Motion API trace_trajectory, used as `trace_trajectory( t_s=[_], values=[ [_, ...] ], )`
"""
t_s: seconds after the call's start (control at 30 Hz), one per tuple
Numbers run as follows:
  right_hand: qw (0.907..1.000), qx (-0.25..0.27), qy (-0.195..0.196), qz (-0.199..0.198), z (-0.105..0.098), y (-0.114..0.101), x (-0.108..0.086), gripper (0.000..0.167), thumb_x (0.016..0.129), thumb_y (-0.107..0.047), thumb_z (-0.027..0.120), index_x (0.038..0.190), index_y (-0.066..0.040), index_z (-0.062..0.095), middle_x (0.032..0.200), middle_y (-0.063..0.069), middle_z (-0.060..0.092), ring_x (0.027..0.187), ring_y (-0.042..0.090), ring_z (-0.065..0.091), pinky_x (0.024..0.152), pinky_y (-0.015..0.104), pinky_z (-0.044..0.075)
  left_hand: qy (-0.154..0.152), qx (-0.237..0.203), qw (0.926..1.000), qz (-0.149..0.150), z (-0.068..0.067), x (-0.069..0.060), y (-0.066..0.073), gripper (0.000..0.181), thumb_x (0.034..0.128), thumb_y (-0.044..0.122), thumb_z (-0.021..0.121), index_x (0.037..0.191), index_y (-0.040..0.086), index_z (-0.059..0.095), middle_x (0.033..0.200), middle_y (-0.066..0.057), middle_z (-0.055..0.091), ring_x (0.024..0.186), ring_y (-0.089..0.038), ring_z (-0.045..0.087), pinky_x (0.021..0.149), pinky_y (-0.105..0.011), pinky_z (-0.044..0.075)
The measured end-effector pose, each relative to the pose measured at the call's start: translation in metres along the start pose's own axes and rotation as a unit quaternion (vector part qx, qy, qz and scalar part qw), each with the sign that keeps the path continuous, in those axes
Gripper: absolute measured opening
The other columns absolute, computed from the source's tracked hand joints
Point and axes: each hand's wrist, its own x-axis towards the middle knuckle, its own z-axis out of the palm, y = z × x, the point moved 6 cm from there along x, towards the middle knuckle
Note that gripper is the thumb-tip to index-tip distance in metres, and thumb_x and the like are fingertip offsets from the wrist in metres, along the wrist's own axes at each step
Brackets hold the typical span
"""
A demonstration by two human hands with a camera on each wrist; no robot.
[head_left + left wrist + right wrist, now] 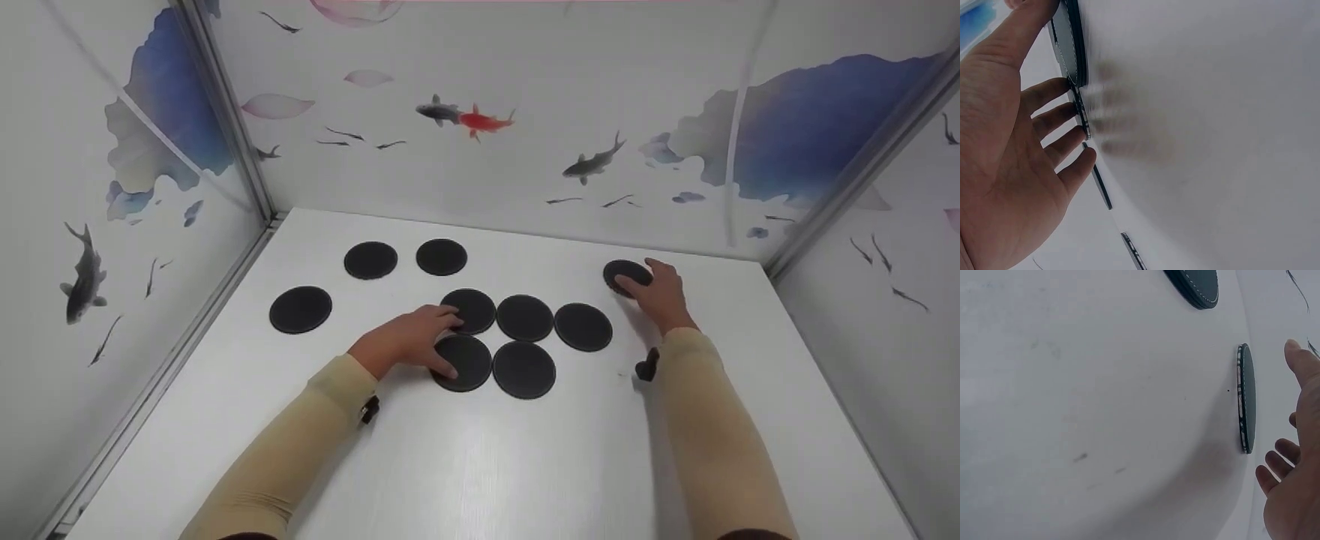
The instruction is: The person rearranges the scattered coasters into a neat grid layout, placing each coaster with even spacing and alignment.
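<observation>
Fish-painted walls (480,176) rise round a white table (480,465). Toward its far right, the right hand (666,296) is spread wide, with the far-right disc (624,270) just left of the palm, beneath the thumb — I cannot tell whether skin meets it. Handling this thin disc well probably means thumb and fingertips low on opposite rims, so that it neither skids nor tips. The left hand (405,337) is spread too, its thumb over the near-left disc (469,364) and its fingers reaching over the back-left disc (474,309); a light touch should keep them from shifting. Farther out, the row-end disc (583,327) lies between the hands — and three loose discs (370,259) lie apart, left of and beyond the left hand.
</observation>
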Motion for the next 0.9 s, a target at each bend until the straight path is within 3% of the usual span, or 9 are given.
trace_trajectory(
  t_s=[0.33,0.6,0.73,0.9],
  values=[
    [0.9981,-0.060,-0.010,-0.008,0.016,0.003,-0.005,0.108,0.102,-0.065,0.070,0.174,0.001,0.023,0.174,0.037,0.020,0.161,0.058,0.020,0.130,0.069,0.023,0.005,0.005,1.0000,0.006,0.003,-0.001,-0.002,0.101,0.0876,0.058,0.091,0.167,0.013,0.048,0.177,-0.011,0.036,0.164,-0.034,0.031,0.130,-0.050,0.035],
    [0.9970,-0.074,-0.018,-0.007,0.016,-0.008,-0.008,0.102,0.103,-0.062,0.070,0.173,0.000,0.028,0.175,0.038,0.017,0.161,0.060,0.018,0.128,0.072,0.025,0.007,0.000,1.0000,-0.001,-0.001,-0.001,-0.002,0.100,0.0875,0.056,0.091,0.167,0.014,0.049,0.177,-0.010,0.035,0.164,-0.033,0.031,0.129,-0.050,0.035],
    [0.9978,-0.064,-0.014,0.001,0.009,-0.030,-0.031,0.101,0.104,-0.062,0.067,0.173,-0.001,0.028,0.176,0.038,0.015,0.160,0.062,0.019,0.126,0.075,0.025,0.006,-0.002,1.0000,-0.002,-0.002,0.001,-0.001,0.099,0.0876,0.055,0.092,0.167,0.013,0.049,0.178,-0.009,0.035,0.165,-0.031,0.030,0.129,-0.049,0.036],
    [0.9993,-0.035,-0.007,0.010,0.005,-0.053,-0.054,0.106,0.101,-0.073,0.061,0.176,-0.007,0.025,0.178,0.034,0.014,0.161,0.061,0.018,0.125,0.077,0.025,0.005,-0.001,0.9999,-0.014,0.001,0.001,-0.003,0.100,0.0875,0.056,0.091,0.167,0.015,0.049,0.179,-0.007,0.034,0.165,-0.029,0.029,0.129,-0.048,0.036]
  ],
)
